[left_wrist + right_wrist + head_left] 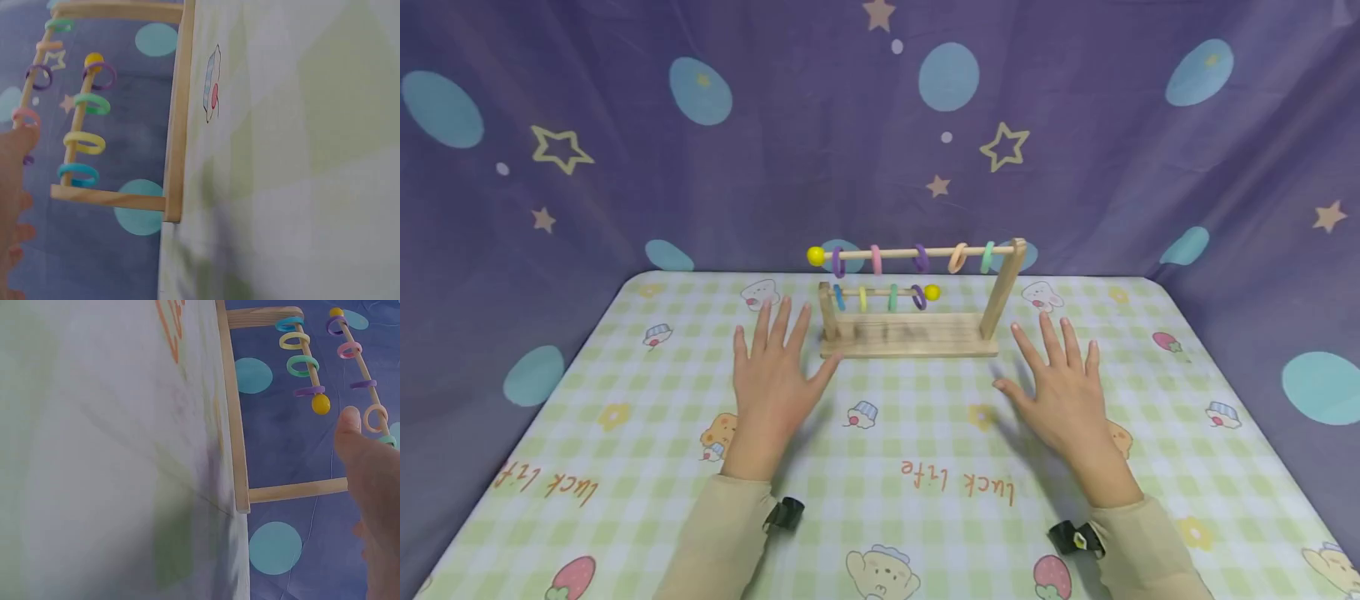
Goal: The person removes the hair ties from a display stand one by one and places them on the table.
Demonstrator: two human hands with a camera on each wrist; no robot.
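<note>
A wooden ring rack [910,336] stands at the back middle of the table, with a long upper rod [898,252] and a shorter lower rod [880,292], each tipped with a yellow ball. Purple, pink, orange and green rings hang on the upper rod; blue, yellow, green and purple rings hang on the lower one. My left hand [772,379], fingers spread and holding nothing, is over the cloth just left of the rack's base. To the right of the base my right hand [1063,400] is spread likewise, palm down, its thumb pointing inward.
A green-and-white checked tablecloth [880,492] with cartoon prints covers the table. Behind it hangs a purple curtain [820,125] with stars and blue ovals. Dark wrist straps are on both sleeves, the left strap [785,515] and the right strap [1077,539].
</note>
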